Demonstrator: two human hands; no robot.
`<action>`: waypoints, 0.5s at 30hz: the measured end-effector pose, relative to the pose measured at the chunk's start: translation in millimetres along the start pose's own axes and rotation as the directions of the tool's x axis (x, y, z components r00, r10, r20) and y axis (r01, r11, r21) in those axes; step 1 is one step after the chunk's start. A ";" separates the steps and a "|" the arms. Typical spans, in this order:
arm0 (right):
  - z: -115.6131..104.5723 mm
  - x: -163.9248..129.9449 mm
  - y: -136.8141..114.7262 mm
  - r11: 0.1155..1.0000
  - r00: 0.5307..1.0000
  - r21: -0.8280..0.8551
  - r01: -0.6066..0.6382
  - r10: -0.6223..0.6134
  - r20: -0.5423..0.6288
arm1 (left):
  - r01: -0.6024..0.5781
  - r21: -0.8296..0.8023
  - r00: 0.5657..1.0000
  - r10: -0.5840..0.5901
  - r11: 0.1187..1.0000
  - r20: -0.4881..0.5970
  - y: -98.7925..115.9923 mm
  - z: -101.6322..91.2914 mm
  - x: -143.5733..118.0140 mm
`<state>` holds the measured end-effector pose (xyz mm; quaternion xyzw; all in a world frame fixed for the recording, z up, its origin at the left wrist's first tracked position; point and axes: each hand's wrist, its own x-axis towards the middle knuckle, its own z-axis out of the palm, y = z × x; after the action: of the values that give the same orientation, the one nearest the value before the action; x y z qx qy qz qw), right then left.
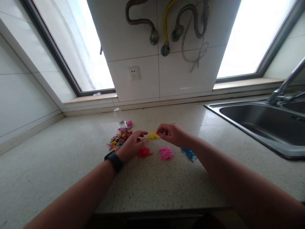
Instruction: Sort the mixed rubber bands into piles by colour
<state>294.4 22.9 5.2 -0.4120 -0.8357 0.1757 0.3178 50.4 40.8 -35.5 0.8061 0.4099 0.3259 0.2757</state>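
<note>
My left hand (132, 144), with a black band on its wrist, rests on the counter beside a mixed pile of small coloured bands (119, 138), fingers stretched toward a small yellow pile (152, 136). My right hand (172, 133) hovers at the yellow pile with fingertips pinched at its right edge; whether it holds a piece is too small to see. In front lie a red pile (144, 152), a pink pile (166, 153) and a blue pile (189, 153), the blue one partly hidden under my right forearm.
A clear small bottle (118, 116) lies on its side behind the mixed pile, a pink cap (129, 123) beside it. A steel sink (262, 125) with a tap (284, 86) is at the right. A tiled wall with a socket (134, 73) and hoses stands behind.
</note>
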 end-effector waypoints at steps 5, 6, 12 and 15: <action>6.1 1.6 1.0 0.977 0.999 0.213 -0.018 0.025 -0.033 | 0.008 0.010 0.998 -0.007 1.000 -0.070 -6.0 2.1 1.3; 6.9 2.1 0.9 0.968 0.999 0.249 -0.020 0.031 -0.041 | -0.003 0.035 0.996 0.006 0.999 -0.088 -6.9 2.0 1.7; 8.2 3.7 2.1 0.941 0.995 0.339 -0.013 0.044 -0.084 | -0.093 0.273 0.992 0.112 0.958 -0.054 -6.4 -0.7 2.0; 7.7 3.1 2.5 0.944 0.995 0.328 -0.014 0.046 -0.088 | -0.126 0.315 0.992 0.128 0.941 0.012 -4.8 -1.1 1.4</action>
<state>289.2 26.7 -0.7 -0.3740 -0.7727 0.2973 0.4180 48.0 44.6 -37.7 0.8631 0.4050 0.2769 0.1204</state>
